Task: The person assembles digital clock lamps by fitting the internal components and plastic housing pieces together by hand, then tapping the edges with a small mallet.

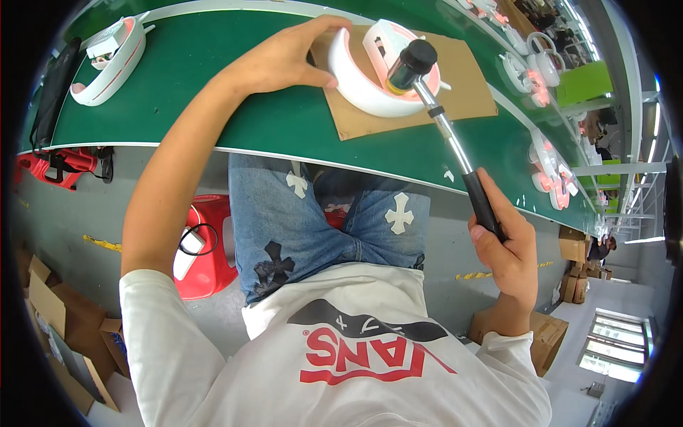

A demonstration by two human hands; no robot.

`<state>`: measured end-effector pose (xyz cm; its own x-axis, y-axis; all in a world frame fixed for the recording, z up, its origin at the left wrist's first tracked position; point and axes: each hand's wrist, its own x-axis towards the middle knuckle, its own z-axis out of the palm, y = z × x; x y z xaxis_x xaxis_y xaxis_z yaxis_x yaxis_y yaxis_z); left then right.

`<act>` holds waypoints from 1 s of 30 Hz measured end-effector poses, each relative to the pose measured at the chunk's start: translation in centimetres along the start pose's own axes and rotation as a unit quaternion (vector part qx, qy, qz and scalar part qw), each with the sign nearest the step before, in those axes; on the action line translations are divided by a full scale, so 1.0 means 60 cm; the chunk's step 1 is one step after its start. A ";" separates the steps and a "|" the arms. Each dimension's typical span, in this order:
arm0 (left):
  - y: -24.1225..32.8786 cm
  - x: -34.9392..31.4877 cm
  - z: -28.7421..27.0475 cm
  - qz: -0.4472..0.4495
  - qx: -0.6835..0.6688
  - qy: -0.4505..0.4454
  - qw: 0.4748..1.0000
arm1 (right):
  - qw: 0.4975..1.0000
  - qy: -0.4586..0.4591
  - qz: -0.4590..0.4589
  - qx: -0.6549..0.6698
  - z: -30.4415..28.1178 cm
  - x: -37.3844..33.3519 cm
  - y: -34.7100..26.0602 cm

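A round white plastic housing (pixel 377 103) with a pink inside lies on a flat piece of cardboard (pixel 466 71) on the green bench. My left hand (pixel 288 60) grips its left side, fingertips at the far edge and thumb at the near one. In my right hand (pixel 506 260) is the black grip of a hammer (pixel 448 132) with a shiny metal shaft. Its black-capped head is over the housing's right part, in front of the inner white piece; whether they touch I cannot tell.
Another white and pink housing (pixel 117 71) stands at the bench's left end, beside a long black object (pixel 57 92). More white and pink parts (pixel 551 171) sit to the right. Below are a red stool (pixel 206 274) and cardboard boxes (pixel 78 313).
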<state>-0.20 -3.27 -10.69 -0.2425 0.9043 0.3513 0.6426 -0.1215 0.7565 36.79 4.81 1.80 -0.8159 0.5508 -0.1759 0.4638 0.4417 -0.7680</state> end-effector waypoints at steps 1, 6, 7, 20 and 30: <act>-0.002 0.005 0.002 0.000 -0.002 0.004 1.000 | 1.000 -0.001 -0.025 0.000 0.001 0.003 -0.006; 0.007 0.008 0.023 0.079 0.045 -0.023 0.996 | 0.999 0.047 0.001 0.014 0.020 -0.006 -0.034; 0.008 0.008 0.025 0.110 0.069 -0.012 0.991 | 0.997 0.072 0.013 0.032 0.024 -0.010 -0.037; 0.001 0.008 0.021 0.082 -0.026 -0.071 0.994 | 1.000 0.011 -0.002 -0.006 0.038 -0.003 0.001; 0.064 0.008 0.079 -0.076 0.159 0.126 0.976 | 0.985 0.162 -0.048 0.031 -0.013 0.048 0.078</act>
<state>5.57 -1.36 -10.23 -0.4984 0.7676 0.4029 0.7685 0.1762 0.6151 36.88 9.05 -1.84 -0.6967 0.7107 0.0971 0.3596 0.4632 -0.8100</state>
